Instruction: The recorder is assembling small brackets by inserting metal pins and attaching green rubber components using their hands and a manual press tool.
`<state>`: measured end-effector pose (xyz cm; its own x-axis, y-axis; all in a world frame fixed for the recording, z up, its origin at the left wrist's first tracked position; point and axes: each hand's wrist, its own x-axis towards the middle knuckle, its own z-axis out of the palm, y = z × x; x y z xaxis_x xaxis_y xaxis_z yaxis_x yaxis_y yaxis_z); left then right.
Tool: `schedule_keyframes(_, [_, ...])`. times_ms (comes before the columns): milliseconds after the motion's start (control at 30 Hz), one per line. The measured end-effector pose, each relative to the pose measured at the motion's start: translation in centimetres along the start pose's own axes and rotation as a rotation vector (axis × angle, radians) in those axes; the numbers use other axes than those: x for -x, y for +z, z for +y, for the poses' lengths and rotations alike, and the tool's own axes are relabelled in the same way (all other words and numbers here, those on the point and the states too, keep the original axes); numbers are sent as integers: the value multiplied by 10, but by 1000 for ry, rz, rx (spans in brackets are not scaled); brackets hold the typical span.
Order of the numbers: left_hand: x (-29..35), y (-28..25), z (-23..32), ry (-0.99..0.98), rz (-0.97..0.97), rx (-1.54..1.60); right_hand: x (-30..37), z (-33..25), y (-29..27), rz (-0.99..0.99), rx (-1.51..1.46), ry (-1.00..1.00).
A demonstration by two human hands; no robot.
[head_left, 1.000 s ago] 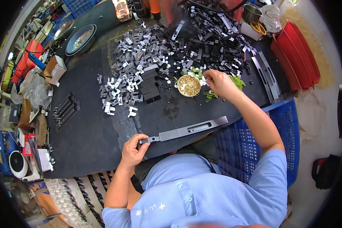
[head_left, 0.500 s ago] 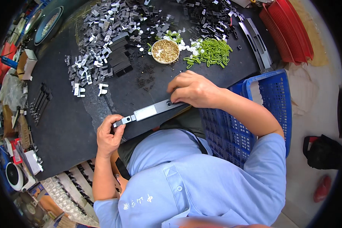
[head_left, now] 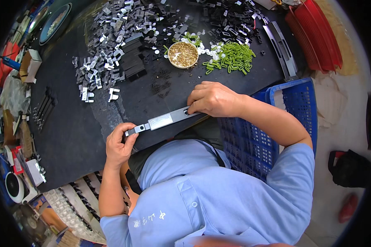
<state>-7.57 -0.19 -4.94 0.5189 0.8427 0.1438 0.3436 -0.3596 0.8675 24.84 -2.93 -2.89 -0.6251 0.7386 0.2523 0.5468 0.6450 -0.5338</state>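
My left fingers (head_left: pixel 123 126) pinch the bar (head_left: pixel 179 115), likely to steady it; whether my right fingers (head_left: pixel 197 99), at its slot (head_left: pixel 186 112), grip, I can't tell.

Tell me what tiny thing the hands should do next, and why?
Perhaps the right hand could press gently at the dark oval slot in the long, flat, grey, metal-looking bar. Its fingers are right by that slot, and the left hand pinches the bar's left end, which should help steady it.

Workshop, with small-part heaps (head_left: pixel 115 24)
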Motion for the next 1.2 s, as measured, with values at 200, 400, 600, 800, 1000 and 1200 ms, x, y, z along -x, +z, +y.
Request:
schedule_keyframes(200, [0,1,-3,-36,-14,-14,-16,5,-12,-209,9,-13])
schedule_keyframes(400, [0,2,1,-88,-17,-24,-8,3,-12,-173,175,-127])
schedule_keyframes(600, [0,0,4,-28,-29,-98,14,4,-16,-115,71,-51])
schedule_keyframes(800, [-1,-6,15,104,-34,-187,24,-14,-33,69,35,125])
schedule_keyframes(1000, [-22,-17,32,-90,-113,348,33,-19,-17,108,29,136])
schedule_keyframes(1200, [-22,-25,53,-234,-90,683,7,-39,-14,126,29,-48])
